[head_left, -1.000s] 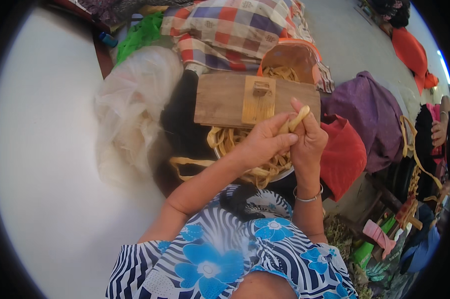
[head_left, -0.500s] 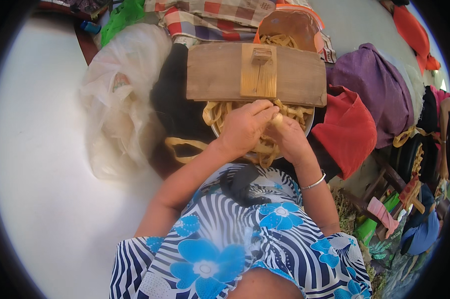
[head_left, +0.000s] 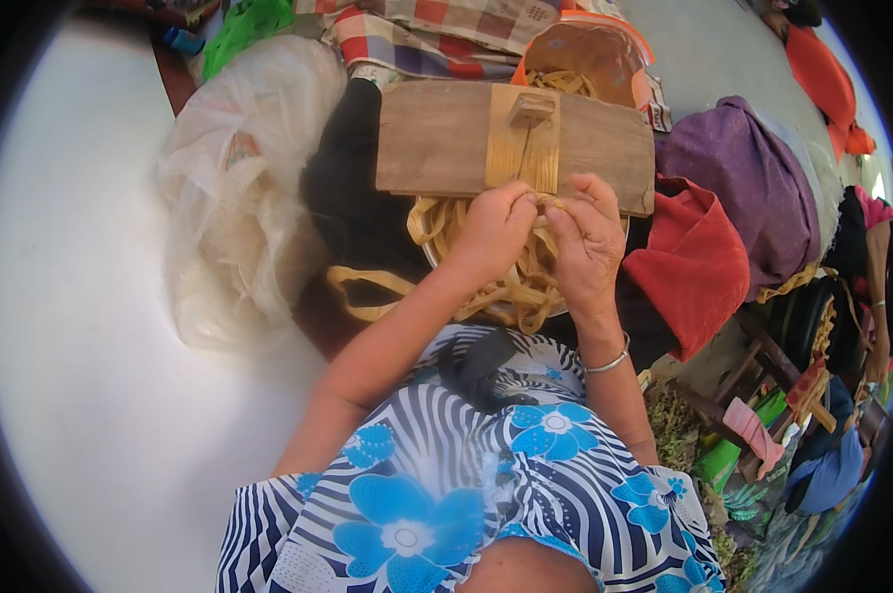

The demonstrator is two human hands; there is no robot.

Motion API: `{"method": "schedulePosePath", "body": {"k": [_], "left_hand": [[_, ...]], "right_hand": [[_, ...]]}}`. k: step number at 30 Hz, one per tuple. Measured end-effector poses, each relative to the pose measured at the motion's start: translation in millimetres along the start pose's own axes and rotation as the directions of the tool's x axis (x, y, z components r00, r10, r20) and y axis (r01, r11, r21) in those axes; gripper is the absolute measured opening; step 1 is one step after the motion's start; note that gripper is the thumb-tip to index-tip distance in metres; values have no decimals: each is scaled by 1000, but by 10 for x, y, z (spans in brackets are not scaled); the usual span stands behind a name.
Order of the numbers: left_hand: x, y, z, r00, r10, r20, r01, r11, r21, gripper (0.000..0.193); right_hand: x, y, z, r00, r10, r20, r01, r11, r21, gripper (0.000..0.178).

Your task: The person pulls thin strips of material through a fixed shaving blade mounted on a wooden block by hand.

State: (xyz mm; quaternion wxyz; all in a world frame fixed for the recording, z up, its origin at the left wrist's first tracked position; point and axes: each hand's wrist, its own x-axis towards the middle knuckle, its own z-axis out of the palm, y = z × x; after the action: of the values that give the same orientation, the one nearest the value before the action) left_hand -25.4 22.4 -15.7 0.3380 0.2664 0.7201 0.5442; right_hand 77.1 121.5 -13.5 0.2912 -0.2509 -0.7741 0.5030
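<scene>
Just below the near edge of a brown wooden board, my hands meet over a basin full of coiled tan strips. Fingers pinched, my left hand grips a tan strip at its end nearest the board. My right hand pinches that strip close beside it between thumb and fingers, its index finger raised. A paler wooden strip crosses the board, with a small wooden block on it. A thin dark line runs from the block toward my left fingertips; whether crack or thread, I cannot tell.
An orange-rimmed container holding more tan strips stands behind the board. Left lies a translucent plastic bag; right are a red cloth and a purple cloth-like bundle. Another person's arm shows at far right.
My hands have drawn slightly apart, and my right hand has turned with its index finger lifted. A pale rounded piece between the fingers no longer shows. The view has shifted a little.
</scene>
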Motion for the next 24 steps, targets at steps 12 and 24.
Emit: {"method": "schedulePosePath", "body": {"k": [12,24], "left_hand": [[-408,63,-309,927,373,31,-334,789,515,11],[94,33,-471,946,-158,285,199,972,-122,14]], "right_hand": [[217,14,-323,976,45,213,-43,999,-18,47],[403,134,-339,756,340,559,-527,823,212,11]]}}
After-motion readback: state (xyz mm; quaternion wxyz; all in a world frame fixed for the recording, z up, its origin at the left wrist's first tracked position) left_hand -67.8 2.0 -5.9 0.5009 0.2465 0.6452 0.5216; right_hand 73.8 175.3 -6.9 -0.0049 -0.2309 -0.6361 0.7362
